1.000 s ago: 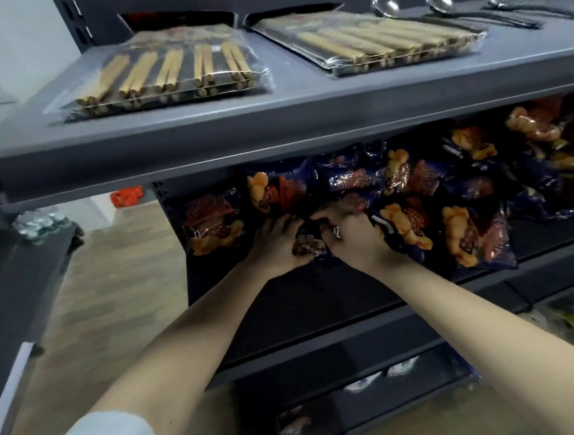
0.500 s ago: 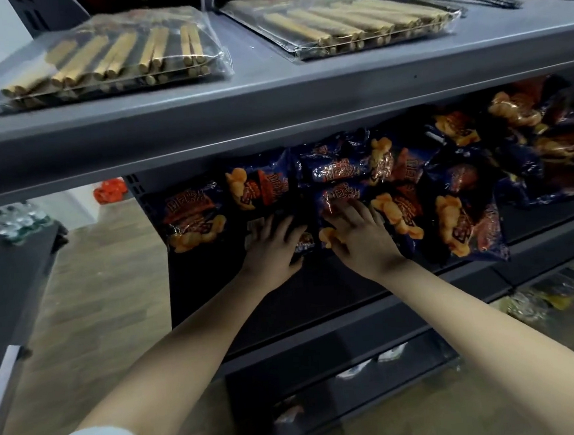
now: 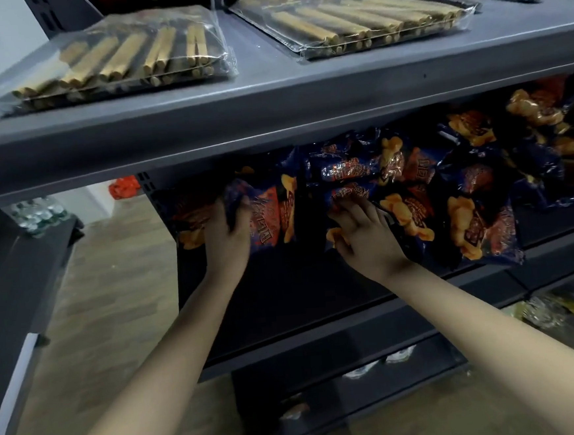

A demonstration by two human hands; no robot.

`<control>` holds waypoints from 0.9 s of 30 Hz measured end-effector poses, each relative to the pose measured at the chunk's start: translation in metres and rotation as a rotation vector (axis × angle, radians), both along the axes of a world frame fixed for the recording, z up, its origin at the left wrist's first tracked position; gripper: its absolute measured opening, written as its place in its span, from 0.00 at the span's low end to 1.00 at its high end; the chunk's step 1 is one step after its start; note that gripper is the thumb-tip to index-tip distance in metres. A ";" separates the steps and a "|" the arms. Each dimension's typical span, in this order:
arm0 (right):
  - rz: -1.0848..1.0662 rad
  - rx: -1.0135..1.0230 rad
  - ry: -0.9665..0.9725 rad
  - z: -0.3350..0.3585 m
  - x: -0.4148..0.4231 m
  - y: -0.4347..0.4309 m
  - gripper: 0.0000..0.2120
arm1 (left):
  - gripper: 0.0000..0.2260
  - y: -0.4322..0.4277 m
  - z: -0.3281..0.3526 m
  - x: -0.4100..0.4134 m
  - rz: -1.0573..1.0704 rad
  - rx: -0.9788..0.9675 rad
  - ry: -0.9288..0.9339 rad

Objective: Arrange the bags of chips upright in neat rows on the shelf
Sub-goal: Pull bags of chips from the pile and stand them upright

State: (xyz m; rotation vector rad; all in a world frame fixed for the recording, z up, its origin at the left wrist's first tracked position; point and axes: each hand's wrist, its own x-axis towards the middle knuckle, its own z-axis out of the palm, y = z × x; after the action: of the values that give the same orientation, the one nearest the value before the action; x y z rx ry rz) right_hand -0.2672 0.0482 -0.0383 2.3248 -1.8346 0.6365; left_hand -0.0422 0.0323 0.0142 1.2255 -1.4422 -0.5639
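Blue chip bag gripped at its edge by left hand, right hand flat-fingered on neighbouring bag, forearms outstretched

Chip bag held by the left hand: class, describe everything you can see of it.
The chip bag is glossy dark blue plastic with a red-orange panel, lettering and printed yellow chips. It stands roughly upright, slightly tilted, near the left end of the middle shelf. The left hand grips its left edge, and another bag sits just left of it.
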 end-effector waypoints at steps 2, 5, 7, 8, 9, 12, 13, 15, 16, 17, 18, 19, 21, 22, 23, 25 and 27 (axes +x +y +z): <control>0.090 -0.093 -0.164 0.006 0.011 -0.002 0.22 | 0.13 0.006 0.006 0.009 -0.035 0.247 0.293; 0.181 0.186 -0.721 0.030 0.037 -0.003 0.28 | 0.05 0.014 0.003 0.022 -0.120 0.463 0.523; 0.257 0.514 -1.065 0.041 0.051 -0.007 0.32 | 0.04 0.020 -0.001 0.030 -0.173 0.511 0.446; 0.284 0.644 -1.126 0.041 0.056 -0.011 0.32 | 0.04 0.023 -0.002 0.034 -0.186 0.539 0.436; 0.309 0.726 -1.113 0.039 0.060 -0.013 0.30 | 0.04 0.025 -0.003 0.038 -0.185 0.574 0.437; 0.314 0.790 -1.067 0.030 0.075 -0.013 0.24 | 0.04 0.029 -0.010 0.054 -0.162 0.658 0.411; 0.298 0.810 -1.096 0.027 0.079 -0.012 0.24 | 0.04 0.031 -0.011 0.058 -0.162 0.681 0.396; 0.278 0.843 -1.149 0.021 0.086 -0.011 0.23 | 0.07 0.035 -0.014 0.065 -0.189 0.705 0.415; 0.267 0.845 -1.177 0.019 0.089 -0.011 0.21 | 0.10 0.034 -0.015 0.069 -0.203 0.707 0.454; 0.250 0.836 -1.232 0.018 0.091 -0.012 0.19 | 0.12 0.033 -0.015 0.074 -0.213 0.703 0.518; 0.228 0.814 -1.331 0.018 0.094 -0.012 0.17 | 0.14 0.031 -0.014 0.081 -0.218 0.680 0.601; 0.193 0.782 -1.464 0.018 0.098 -0.012 0.14 | 0.14 0.031 -0.013 0.087 -0.225 0.643 0.689; 0.111 0.719 -1.734 0.018 0.106 -0.010 0.13 | 0.12 0.033 -0.016 0.096 -0.235 0.549 0.788; 0.089 0.706 -1.821 0.015 0.111 -0.008 0.14 | 0.15 0.035 -0.020 0.096 -0.246 0.515 0.761; 0.083 0.714 -1.869 0.011 0.118 -0.005 0.16 | 0.19 0.039 -0.025 0.093 -0.256 0.494 0.687; 0.091 0.770 -1.887 0.002 0.132 0.003 0.20 | 0.25 0.047 -0.035 0.079 -0.272 0.470 0.501; 0.118 0.825 -1.857 -0.005 0.140 0.006 0.18 | 0.28 0.048 -0.043 0.070 -0.235 0.442 0.461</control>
State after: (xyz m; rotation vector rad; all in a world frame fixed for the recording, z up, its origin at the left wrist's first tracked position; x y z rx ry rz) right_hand -0.1271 0.0543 -0.0436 1.9542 -2.6771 3.3793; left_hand 0.0279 0.0804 -0.0290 1.1607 -1.0991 -1.2894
